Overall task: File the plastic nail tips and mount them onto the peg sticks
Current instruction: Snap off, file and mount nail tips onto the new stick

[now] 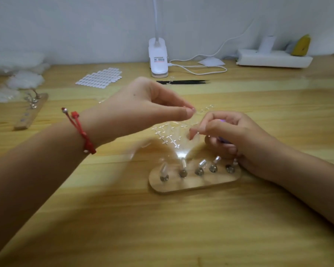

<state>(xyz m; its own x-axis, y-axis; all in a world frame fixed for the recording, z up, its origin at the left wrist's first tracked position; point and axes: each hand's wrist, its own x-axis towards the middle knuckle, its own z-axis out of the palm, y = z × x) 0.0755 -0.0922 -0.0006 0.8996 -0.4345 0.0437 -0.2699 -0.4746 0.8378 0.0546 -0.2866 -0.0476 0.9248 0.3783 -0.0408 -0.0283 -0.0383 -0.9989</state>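
Left hand (143, 105) is up off the surface (104, 218), thumb and finger pinching a tiny clear nail tip (193, 109), pretty blurry tbh. Right hand (233, 135) is curled round a purple tool (225, 140), resting just behind the wooden peg holder (195, 183) with its five peg sticks (183, 167).

A white clip lamp (158, 56) stood at the back of the wooden table (123, 218), its cable (225, 70) looping right near a power strip (274, 58), with a yellow thing (301, 45) at that strip's right end. Black tweezers (183, 82) lay just before the lamp. A sheet of white ovals (99, 78) lay to their left, and blurred clear bags (25, 79) sat at the far left.
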